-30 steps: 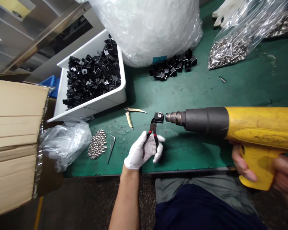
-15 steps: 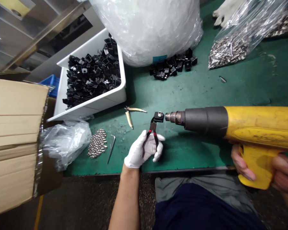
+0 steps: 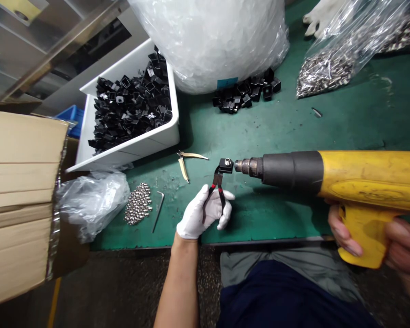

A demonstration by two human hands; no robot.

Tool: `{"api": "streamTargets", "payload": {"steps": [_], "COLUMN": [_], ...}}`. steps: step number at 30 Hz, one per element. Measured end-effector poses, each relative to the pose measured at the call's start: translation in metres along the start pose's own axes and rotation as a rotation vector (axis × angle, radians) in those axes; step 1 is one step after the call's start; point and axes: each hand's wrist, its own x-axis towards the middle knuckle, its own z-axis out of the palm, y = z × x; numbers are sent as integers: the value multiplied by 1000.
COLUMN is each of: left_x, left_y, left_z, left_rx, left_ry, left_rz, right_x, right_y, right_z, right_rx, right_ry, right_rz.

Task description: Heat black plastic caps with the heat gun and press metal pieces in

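Note:
My left hand, in a white glove, is closed around the handles of black and red pliers. A small black square plastic part with a silver metal fitting on it sits at the pliers' jaws. My bare right hand grips the handle of a yellow heat gun. Its metal nozzle points left, a small gap away from the black part. Cream-handled cutters lie spread on the green table, left of the black part.
A white bin full of black parts stands at left, near a cardboard box. Silver fittings and a hex key lie below it. Loose black parts, a large plastic bag and bagged metal pieces are at the back.
Almost nothing differs. The heat gun has shifted very slightly left in view; both hands keep their holds.

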Motion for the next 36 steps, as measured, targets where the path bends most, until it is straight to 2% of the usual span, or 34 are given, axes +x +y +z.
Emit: {"api": "streamTargets", "payload": {"steps": [8,12,16,22,32,36], "left_x": [0,0,0,0,0,0], "left_y": [0,0,0,0,0,0], "left_z": [1,1,0,1,0,0], "left_rx": [2,3,6,0,3,3], "left_ry": [5,11,6,0,13,18], "left_rz": [-5,-8,-13,-12,-20,-22], "right_x": [-1,-1,0,0,-1,0], "right_y": [-3,-4,-4,-3,-6,-5], "right_z": [5,10,9,-1,6,0], "right_rx": [2,15,19,10,30,22], "right_ry": [20,82,72,-23,40,-50], "right_rz": [19,12,17,18,31,49]}}
